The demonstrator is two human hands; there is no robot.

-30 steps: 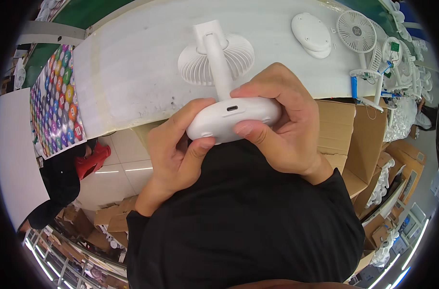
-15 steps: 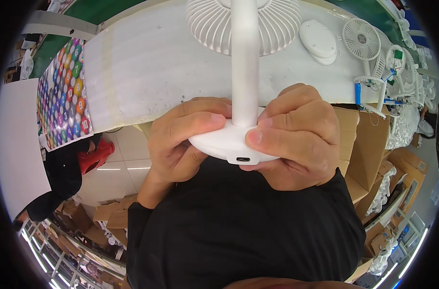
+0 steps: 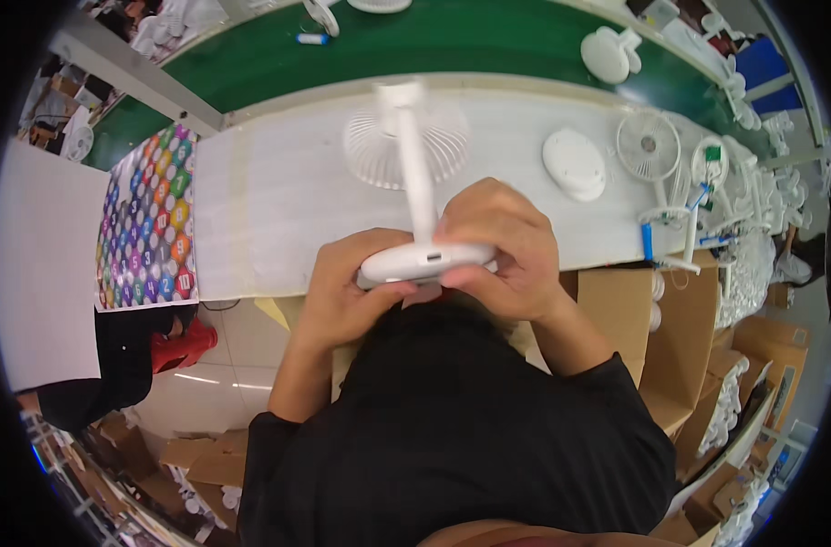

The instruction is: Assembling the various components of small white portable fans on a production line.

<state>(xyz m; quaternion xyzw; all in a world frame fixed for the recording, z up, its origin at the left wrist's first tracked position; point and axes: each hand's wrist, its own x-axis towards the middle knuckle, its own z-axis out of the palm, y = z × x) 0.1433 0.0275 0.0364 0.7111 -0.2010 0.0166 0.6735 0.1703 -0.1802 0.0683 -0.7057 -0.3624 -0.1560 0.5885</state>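
Observation:
Between my hands is a white desk fan (image 3: pixel 415 173), its round base turned toward me and its caged head tilted away over the table. A small port shows on the edge of the base. My left hand (image 3: pixel 347 278) grips the base's left side, fingers on top and thumb underneath. On the right side, my right hand (image 3: pixel 506 251) pinches the same base, its thumb below the rim and fingers by the stem. The underside of the base is mostly hidden.
White round base parts (image 3: pixel 575 164) lie on the white-covered table (image 3: pixel 278 182). Partly built fans (image 3: pixel 650 146) with blue cells and wires crowd the right. Beyond runs a green conveyor belt (image 3: pixel 488 46). An open cardboard box (image 3: pixel 616 305) stands below right. A colourful patterned sheet (image 3: pixel 151 228) hangs at left, near another person's dark sleeve (image 3: pixel 114 374).
The fan has tipped away and moved lower and farther from my head, with both hands still holding its base. My view has risen, showing more of the green conveyor.

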